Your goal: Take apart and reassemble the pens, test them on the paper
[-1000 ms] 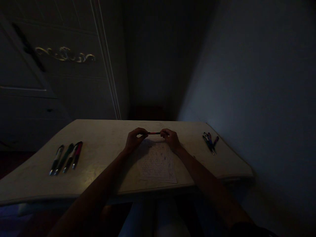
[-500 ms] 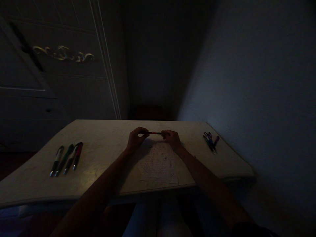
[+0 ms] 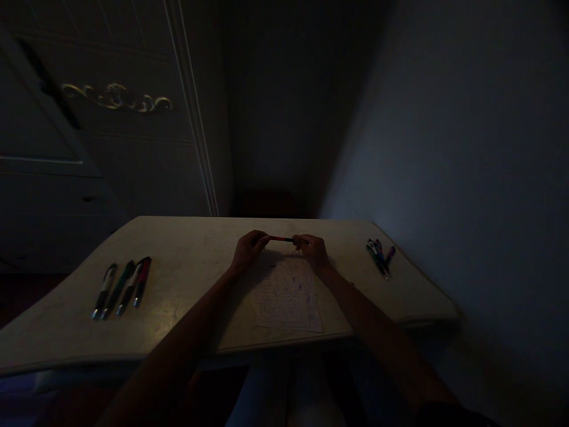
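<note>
A red and black pen lies level between my hands, above the far part of the table. My left hand pinches its left end, and my right hand pinches its dark right end. Below them on the table is a paper sheet covered with writing. By the sheet's top edge sits a tiny dark piece, too small to name. Another small dark bit is beside my right forearm.
Several thick pens lie side by side at the table's left. A small cluster of pens rests at the right. The pale table stands against a wall, with a cabinet at the back left.
Both hands keep their hold on the pen, which tilts very slightly more. Otherwise the view has only shifted a little.
</note>
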Tool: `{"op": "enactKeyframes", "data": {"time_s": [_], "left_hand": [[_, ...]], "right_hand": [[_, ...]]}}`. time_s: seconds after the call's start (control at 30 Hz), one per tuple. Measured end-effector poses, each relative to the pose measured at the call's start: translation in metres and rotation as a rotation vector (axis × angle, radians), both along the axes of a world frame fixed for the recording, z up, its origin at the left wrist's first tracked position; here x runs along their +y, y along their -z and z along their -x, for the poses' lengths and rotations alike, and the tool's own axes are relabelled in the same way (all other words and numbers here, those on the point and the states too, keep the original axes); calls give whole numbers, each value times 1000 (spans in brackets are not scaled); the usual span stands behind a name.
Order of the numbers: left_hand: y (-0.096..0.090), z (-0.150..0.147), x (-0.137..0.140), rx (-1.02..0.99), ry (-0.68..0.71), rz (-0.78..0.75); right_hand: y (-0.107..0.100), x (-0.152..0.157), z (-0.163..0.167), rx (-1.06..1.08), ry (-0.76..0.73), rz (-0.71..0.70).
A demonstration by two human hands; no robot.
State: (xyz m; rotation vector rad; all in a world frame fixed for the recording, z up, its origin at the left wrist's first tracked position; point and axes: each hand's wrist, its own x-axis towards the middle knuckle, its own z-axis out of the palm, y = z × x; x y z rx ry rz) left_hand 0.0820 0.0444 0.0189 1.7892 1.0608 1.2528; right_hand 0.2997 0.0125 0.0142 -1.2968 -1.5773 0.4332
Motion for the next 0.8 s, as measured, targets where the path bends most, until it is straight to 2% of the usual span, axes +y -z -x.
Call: {"op": "enactKeyframes", "data": {"time_s": [0.17,0.37,0.47,0.53,0.67,0.8], "left_hand": [[-1,1,2,-89,45,35],[0,1,1,-210,109,149],[-1,-1,0,-343,153,197],[-2,-3,0,-394,134,234],[-4,-3,-1,-230,60,235],[-4,-1,-2,-108,72,205]], "right_hand": [[5,4,-3,28,-9,10],[8,8,-5,121,-78,51],[7,7,-4,114,-93,26],[6,6,-2,118,-91,-3],[2,3,0,118,-57,-60],[3,4,-1,91,-43,-94]]}}
